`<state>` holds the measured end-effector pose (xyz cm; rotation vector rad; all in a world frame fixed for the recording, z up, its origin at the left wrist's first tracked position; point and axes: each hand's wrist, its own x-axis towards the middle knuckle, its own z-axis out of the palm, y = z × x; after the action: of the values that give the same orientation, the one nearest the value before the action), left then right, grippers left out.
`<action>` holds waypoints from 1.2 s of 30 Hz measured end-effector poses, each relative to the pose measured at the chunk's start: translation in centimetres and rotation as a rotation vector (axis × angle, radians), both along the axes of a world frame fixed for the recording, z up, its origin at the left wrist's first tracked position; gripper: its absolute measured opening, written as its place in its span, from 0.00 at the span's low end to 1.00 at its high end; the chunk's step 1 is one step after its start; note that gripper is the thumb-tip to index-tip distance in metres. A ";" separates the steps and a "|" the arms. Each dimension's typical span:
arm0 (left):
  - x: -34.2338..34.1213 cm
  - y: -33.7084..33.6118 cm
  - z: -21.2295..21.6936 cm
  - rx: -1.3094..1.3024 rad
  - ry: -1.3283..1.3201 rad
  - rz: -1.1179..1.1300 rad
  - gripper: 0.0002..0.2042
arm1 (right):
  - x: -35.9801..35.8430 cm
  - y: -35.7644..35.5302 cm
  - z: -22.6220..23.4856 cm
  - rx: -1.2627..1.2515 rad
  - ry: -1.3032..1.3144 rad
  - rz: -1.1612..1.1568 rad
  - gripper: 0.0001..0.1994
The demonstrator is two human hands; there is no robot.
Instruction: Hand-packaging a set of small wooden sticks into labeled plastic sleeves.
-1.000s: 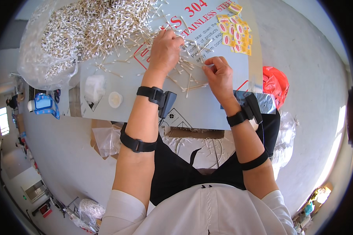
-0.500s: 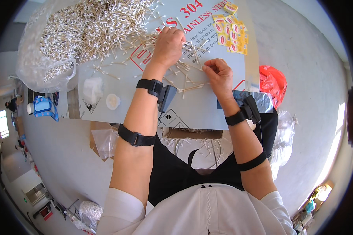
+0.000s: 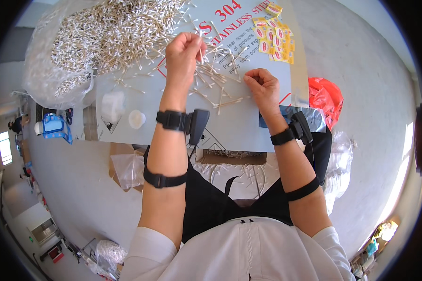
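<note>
My left hand (image 3: 182,54) is raised over loose cotton swabs (image 3: 210,77) scattered on the table. Its thumb and fingers pinch a cotton swab (image 3: 200,34), whose white tip pokes out above them; whether more sit in the grip is hidden. To the right, my right hand (image 3: 265,89) stays low at the edge of the scattered swabs, thumb and forefinger pressed together. Anything in that pinch is too small to make out. A large heap of cotton swabs (image 3: 112,37) spills out of a clear plastic bag (image 3: 35,77) at the far left.
Yellow printed packets (image 3: 275,42) lie at the far right of the grey sheet-covered table (image 3: 169,133). A small round white lid-like piece (image 3: 136,119) rests near the front left. A red plastic bag (image 3: 324,96) hangs by the right edge. Below the front edge stands an open cardboard box (image 3: 232,158).
My left hand has lifted off the scattered swabs and moved left, turning so that a swab tip shows in its pinch. My right hand has barely moved.
</note>
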<state>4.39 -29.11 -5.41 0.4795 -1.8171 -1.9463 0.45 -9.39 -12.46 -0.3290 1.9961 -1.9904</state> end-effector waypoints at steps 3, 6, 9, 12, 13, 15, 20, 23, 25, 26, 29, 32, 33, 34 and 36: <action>4.5 2.6 1.3 -0.005 -0.128 -0.202 0.03 | -0.4 0.8 0.3 0.000 -0.069 0.028 0.03; 10.1 6.7 0.8 -0.083 -0.327 -0.435 0.02 | -0.2 1.3 0.3 -0.015 -0.112 0.074 0.03; 13.6 9.0 -1.2 -0.430 -0.297 -0.492 0.05 | 0.2 2.0 -0.2 0.012 -0.060 0.082 0.04; 14.3 7.3 -2.7 -0.642 -0.247 -0.236 0.09 | 1.4 2.2 -0.1 0.086 0.109 0.102 0.06; 13.8 6.2 -2.6 -0.777 -0.286 -0.073 0.10 | 1.7 2.4 0.1 0.139 0.222 0.124 0.08; 13.0 4.6 -2.4 -0.909 -0.330 0.099 0.12 | 2.7 2.0 1.3 0.226 0.300 0.173 0.10; 10.4 3.8 -3.1 -1.169 -0.289 -0.038 0.14 | 3.3 1.5 1.6 0.446 0.616 0.253 0.08; 9.4 3.7 -3.9 -1.178 -0.279 0.047 0.11 | 3.4 1.8 1.6 0.432 0.672 0.288 0.06; 8.7 4.4 -4.4 -1.175 -0.299 0.052 0.10 | 3.8 2.3 1.8 0.427 0.663 0.304 0.06; 8.4 4.9 -4.6 -1.173 -0.318 0.058 0.08 | 4.0 2.5 1.9 0.420 0.655 0.320 0.05; 7.7 7.0 -4.7 -1.133 -0.290 -0.083 0.07 | 4.5 2.4 1.9 0.421 0.684 0.333 0.05; 7.7 7.3 -4.7 -1.007 -0.149 -0.032 0.08 | 5.0 2.4 1.9 0.450 0.718 0.317 0.08; 7.5 7.0 -4.6 -1.008 -0.148 -0.034 0.08 | 5.2 2.5 2.0 0.450 0.718 0.315 0.08; 7.4 6.2 -4.5 -1.055 -0.168 -0.021 0.10 | 5.5 2.6 2.3 0.422 0.560 0.273 0.10; 6.9 4.8 -4.2 -1.149 -0.207 0.004 0.14 | 5.6 2.5 2.6 0.392 0.403 0.231 0.11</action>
<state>11.28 -24.30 -9.61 0.2696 -2.6366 -0.5920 6.04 -6.84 -9.81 -0.8731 2.3966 -1.4341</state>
